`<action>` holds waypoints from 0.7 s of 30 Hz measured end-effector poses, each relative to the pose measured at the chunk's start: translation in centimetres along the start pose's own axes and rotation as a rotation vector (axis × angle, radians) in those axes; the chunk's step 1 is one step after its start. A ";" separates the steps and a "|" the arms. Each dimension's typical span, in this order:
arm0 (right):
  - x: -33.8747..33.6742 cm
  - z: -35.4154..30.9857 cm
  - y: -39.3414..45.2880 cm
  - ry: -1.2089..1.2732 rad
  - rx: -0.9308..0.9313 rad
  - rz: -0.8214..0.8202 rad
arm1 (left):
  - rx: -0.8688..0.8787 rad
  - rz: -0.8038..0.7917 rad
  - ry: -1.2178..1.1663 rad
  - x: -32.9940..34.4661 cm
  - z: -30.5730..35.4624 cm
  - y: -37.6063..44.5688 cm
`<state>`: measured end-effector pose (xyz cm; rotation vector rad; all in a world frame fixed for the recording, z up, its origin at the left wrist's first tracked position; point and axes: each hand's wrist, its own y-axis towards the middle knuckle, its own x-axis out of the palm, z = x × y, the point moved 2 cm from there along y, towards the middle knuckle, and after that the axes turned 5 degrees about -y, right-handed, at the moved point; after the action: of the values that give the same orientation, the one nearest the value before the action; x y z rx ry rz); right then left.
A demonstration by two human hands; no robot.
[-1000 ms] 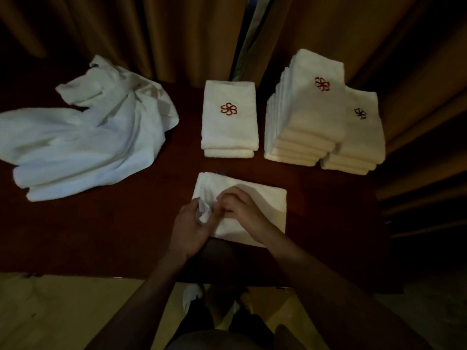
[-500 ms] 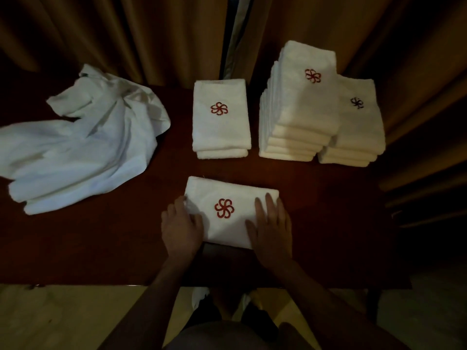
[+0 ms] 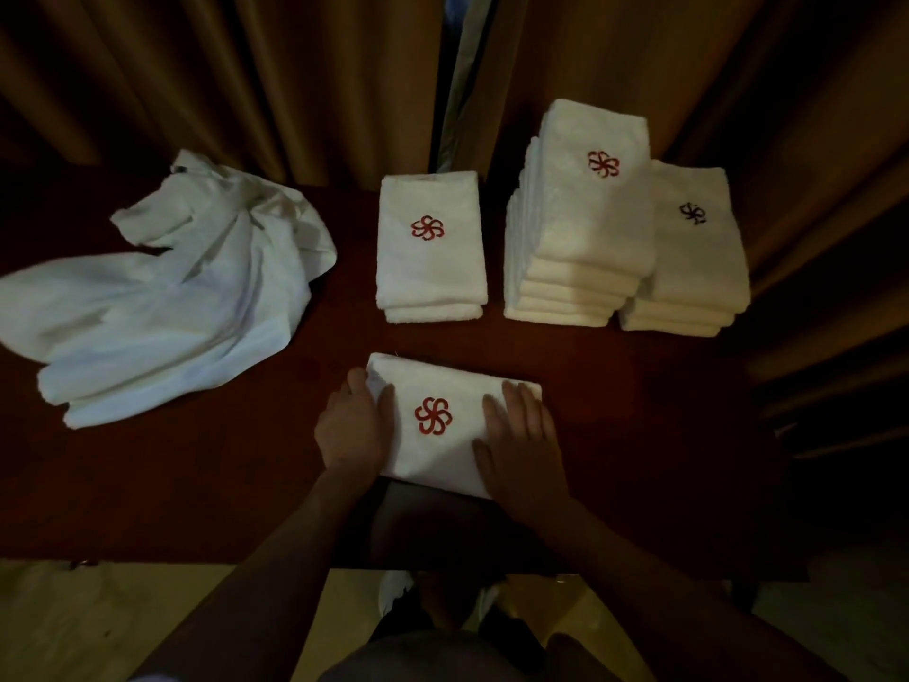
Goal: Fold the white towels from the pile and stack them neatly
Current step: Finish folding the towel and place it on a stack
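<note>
Broadly, a dark red table fills the view before brown curtains. At its left lies the loose pile of white towels. At the back right stand three folded stacks: a tall stack, a lower stack touching its right side, and a short stack apart to the left. Near the front edge lies a folded towel, red flower mark up. The left hand cups its left end, fingers curled over the edge; the right hand lies flat on its right end, fingers straight.
</note>
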<state>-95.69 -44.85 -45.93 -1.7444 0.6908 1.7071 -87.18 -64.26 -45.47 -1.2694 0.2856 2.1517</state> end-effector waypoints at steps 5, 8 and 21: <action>-1.0 1.1 1.1 0.062 0.118 0.061 | 0.360 0.133 0.071 -0.4 0.4 -0.4; -0.1 1.7 0.9 0.092 0.158 0.002 | 0.362 0.033 0.124 0.4 -0.6 -0.5; -3.0 0.9 4.5 0.152 0.009 -0.151 | -0.097 0.017 -0.148 -1.2 -3.6 0.5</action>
<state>-99.69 -47.45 -43.21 -1.8847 0.6136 1.4799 -84.46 -66.79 -46.38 -1.1554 0.1316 2.2844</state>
